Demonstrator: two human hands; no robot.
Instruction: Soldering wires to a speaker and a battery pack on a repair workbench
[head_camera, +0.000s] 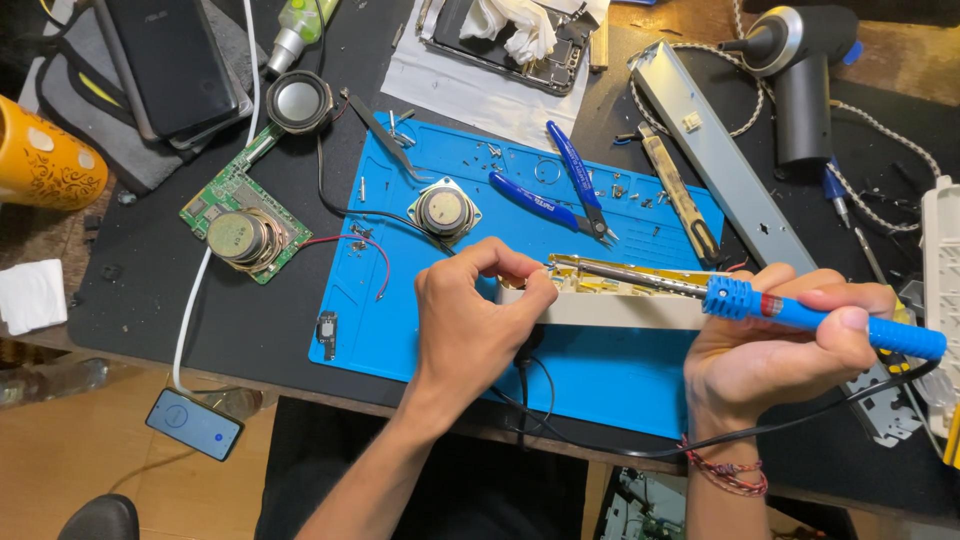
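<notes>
Right hand (775, 340) gripping blue soldering iron (800, 312), left hand (475, 315) pinching white casing (610, 308) between both hands

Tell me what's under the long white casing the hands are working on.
The white casing lies on the blue mat, which sits on a black table cover. The left hand covers its left end, the right hand with the soldering iron its right end.

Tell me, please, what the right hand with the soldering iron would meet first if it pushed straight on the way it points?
Probably the left hand: the right hand aims the soldering iron leftward along the white case toward those fingertips, though depth is unclear.
</notes>
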